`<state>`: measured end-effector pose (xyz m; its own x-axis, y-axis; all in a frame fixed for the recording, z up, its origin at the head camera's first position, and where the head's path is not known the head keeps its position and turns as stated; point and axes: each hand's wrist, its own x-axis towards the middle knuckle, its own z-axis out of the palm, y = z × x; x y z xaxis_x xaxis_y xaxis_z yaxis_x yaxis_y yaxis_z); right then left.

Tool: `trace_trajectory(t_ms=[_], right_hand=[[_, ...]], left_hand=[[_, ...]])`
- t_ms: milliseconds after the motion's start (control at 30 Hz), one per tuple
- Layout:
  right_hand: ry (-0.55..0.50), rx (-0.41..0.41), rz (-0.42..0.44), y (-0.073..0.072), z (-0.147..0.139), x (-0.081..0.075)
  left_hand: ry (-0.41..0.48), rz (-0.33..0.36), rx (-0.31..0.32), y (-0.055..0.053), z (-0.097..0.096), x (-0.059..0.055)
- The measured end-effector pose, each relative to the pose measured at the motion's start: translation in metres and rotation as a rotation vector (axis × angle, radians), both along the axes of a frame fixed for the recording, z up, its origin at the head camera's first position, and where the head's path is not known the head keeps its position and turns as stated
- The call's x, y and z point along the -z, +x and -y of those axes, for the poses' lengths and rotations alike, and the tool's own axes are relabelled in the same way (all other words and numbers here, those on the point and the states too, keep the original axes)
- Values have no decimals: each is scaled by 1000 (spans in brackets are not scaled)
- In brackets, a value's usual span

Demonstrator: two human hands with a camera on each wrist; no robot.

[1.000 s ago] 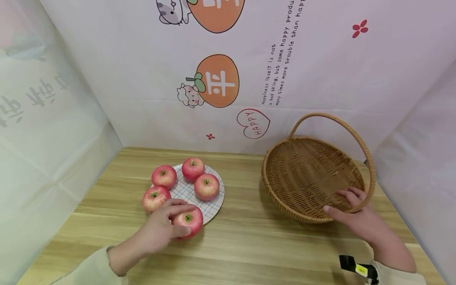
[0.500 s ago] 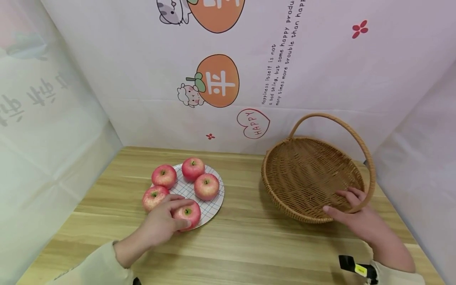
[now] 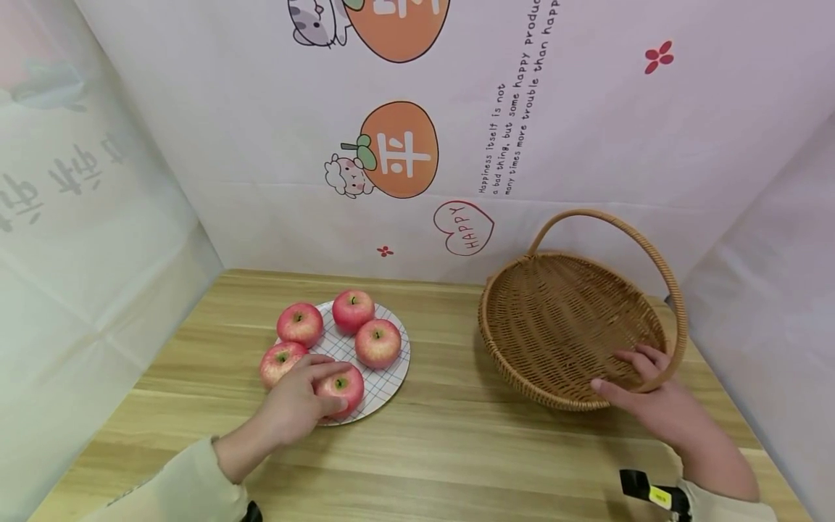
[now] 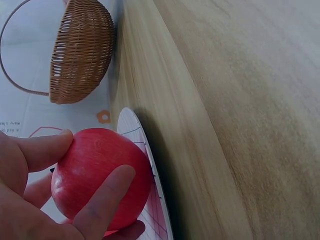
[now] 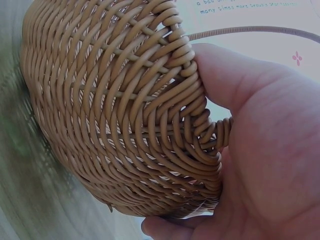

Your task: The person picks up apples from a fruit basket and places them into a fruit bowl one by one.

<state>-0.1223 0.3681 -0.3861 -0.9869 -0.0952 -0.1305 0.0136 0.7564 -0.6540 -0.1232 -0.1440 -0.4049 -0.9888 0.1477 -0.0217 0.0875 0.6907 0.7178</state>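
Observation:
In the head view, my left hand (image 3: 290, 406) holds a red apple (image 3: 347, 386) at the front of a round white plate (image 3: 386, 383) with a blue grid. Thumb and fingers curl round this apple (image 4: 95, 160) in the left wrist view, close over the plate's surface; contact with the plate is hard to tell. Several other apples (image 3: 378, 344) sit along the plate's left and back. On the right, my right hand (image 3: 675, 409) grips the rim of a brown wicker basket (image 3: 567, 326), beside the base of its arched handle. The right wrist view shows the basket's woven side (image 5: 115, 100) up close.
Plate and basket stand apart on a wooden table (image 3: 443, 435). A printed white cloth (image 3: 274, 145) rises behind the table, and white sheets close off both sides. The basket's handle (image 3: 642, 239) arches up near the back cloth.
My left hand has moved the apple slightly back and left, from the plate's front edge further over the plate. The right hand and the basket stay in place.

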Motion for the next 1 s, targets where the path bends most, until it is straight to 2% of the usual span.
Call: trace_trajectory(t_ms=[433,633,1000], right_hand=[[-22,2,1,0,-2,4],[-13,2,-2,0,-1,2],[-3,13,4,1,2,1]], left_hand=[[-48,-63,9,-6,-3,4],[-79,-48,5,-6,-3,2],[-82,-7,15,-5,1,-1]])
